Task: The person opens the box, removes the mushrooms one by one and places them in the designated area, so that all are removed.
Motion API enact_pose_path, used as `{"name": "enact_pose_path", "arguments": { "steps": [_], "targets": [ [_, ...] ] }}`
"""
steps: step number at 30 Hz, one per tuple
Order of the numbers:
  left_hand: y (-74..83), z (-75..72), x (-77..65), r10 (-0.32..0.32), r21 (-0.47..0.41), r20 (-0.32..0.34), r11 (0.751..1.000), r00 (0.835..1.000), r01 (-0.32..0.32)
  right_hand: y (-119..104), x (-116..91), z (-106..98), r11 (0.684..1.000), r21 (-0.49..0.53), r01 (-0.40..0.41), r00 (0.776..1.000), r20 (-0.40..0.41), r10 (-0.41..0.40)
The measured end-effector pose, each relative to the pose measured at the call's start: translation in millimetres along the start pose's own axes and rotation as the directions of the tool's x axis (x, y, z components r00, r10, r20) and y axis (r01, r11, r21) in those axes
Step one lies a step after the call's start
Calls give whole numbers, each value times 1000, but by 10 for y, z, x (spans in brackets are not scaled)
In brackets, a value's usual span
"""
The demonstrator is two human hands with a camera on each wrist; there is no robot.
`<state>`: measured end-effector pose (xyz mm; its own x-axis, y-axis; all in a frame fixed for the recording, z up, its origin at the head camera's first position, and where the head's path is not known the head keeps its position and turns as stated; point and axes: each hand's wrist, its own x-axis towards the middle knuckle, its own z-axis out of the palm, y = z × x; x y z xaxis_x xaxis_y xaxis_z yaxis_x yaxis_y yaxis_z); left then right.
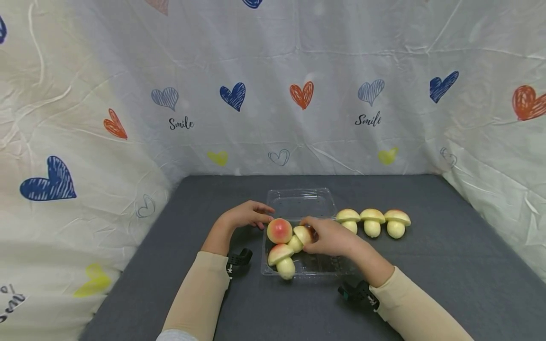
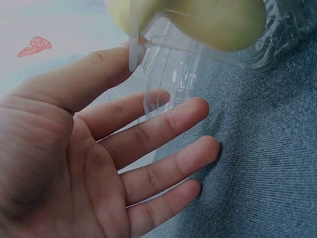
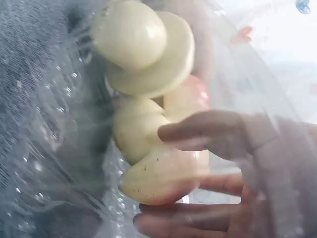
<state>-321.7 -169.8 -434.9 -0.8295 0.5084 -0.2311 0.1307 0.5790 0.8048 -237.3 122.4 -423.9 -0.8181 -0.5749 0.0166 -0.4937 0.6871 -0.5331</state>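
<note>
A clear plastic clamshell box (image 1: pixel 313 271) lies open on the table and holds several pale yellow toy mushrooms with reddish caps. One mushroom (image 1: pixel 280 231) shows its cap top, and another (image 1: pixel 286 267) lies in front with its stem over the near rim. My right hand (image 1: pixel 330 237) grips a tilted mushroom (image 1: pixel 302 234) by its cap, thumb on one side and fingers on the other, as the right wrist view also shows. At the box's left rim is my left hand (image 1: pixel 247 215), its fingers spread and nearly straight, the thumb (image 2: pixel 106 74) beside the clear plastic edge.
The box's lid (image 1: pixel 300 201) is folded back behind it. Three more toy mushrooms (image 1: pixel 372 222) stand in a row to the right of the box on the dark grey table (image 1: pixel 448 270). A white cloth (image 1: pixel 273 61) with printed hearts hangs behind and at the sides.
</note>
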Motion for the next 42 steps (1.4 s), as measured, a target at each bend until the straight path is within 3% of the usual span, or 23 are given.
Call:
{"name": "enact_pose_path", "arguments": {
  "steps": [12, 19, 26, 42],
  "targets": [
    [24, 12, 7, 11, 10, 11, 1000, 1000, -12, 66, -117, -240, 986, 165, -5, 999, 53, -4],
    [37, 13, -7, 16, 19, 11, 1000, 1000, -16, 135, -195, -400, 956, 290, 35, 994, 93, -65],
    [30, 0, -2, 10, 18, 2, 1000, 1000, -10, 173, -274, -570, 931, 365, -3, 991, 125, -46],
    [23, 1, -26, 7, 17, -3, 1000, 1000, -7, 321, -576, -968, 932, 353, -82, 988, 149, 30]
  ]
}}
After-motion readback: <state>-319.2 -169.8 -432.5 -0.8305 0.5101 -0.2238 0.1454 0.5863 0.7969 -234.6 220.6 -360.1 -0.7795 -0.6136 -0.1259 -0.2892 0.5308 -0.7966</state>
